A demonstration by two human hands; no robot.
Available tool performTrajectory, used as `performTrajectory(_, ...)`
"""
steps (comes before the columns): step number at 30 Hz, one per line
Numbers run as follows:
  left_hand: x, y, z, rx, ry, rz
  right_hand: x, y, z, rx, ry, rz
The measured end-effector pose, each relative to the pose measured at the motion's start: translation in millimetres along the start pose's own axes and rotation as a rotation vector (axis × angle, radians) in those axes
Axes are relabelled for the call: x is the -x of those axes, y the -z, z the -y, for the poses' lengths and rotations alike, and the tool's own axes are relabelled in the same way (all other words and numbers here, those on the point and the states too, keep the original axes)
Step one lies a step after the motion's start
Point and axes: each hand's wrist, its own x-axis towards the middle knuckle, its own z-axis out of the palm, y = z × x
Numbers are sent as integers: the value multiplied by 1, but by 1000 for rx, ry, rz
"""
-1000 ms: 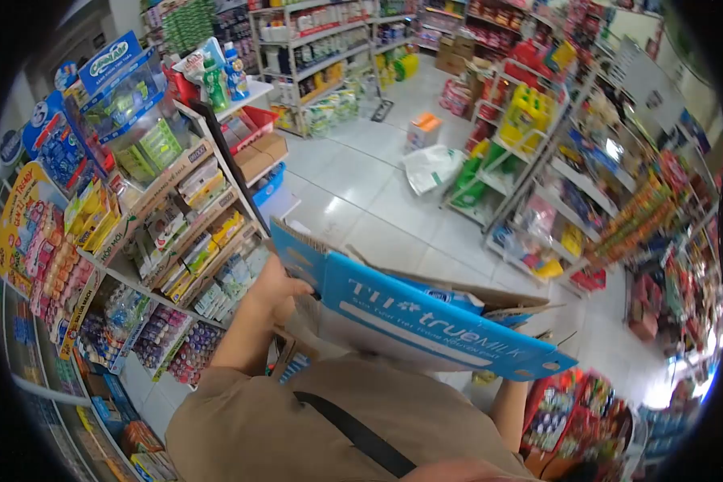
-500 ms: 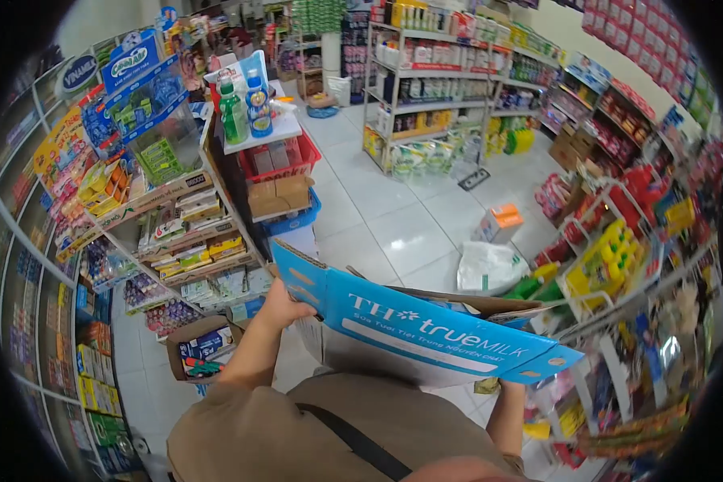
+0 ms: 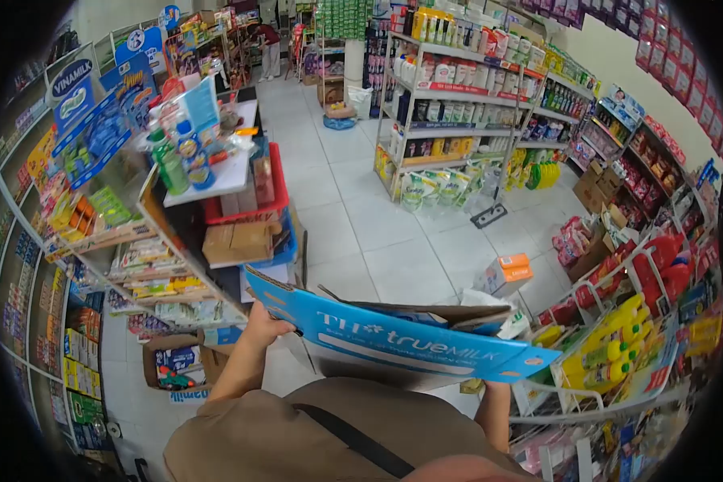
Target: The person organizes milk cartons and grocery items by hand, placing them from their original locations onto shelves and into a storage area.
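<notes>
The person holds a blue carton [image 3: 394,341] at chest height, across the body, with its top flaps open and loose. The left hand [image 3: 261,316] grips the carton's left end. Its fingers seem to curl around the edge of the wall, but the flap hides most of them. The right hand [image 3: 490,388] is under the far right corner, and I cannot tell how its fingers lie.

The carton is wide and hides from the person the floor [image 3: 361,233] just ahead. There an orange-topped box [image 3: 508,271] and a white bag [image 3: 486,299] lie in the passage, so a foot may catch on them. The carton's left corner is very near the display stand [image 3: 217,241] with its red basket [image 3: 253,210] and bottles [image 3: 173,165], and a knock could bring goods down. On the right a wire rack [image 3: 610,353] narrows the way. An open brown box [image 3: 177,365] sits low at the left.
</notes>
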Motion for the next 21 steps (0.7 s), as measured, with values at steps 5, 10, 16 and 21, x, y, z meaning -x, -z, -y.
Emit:
performTrajectory(5,-134,-7,35,50,-21,71,-105,8,20,22,43,-55)
performTrajectory(10,-239,-49,29,31,13,117,-181,13,12,2,27,-101)
performTrajectory(16,-310,-52,73,-90,206,121,-262,10,-31,-41,-48,-78)
performTrajectory(21,-371,-53,111,-39,125,40,-399,6,-36,-44,-4,12)
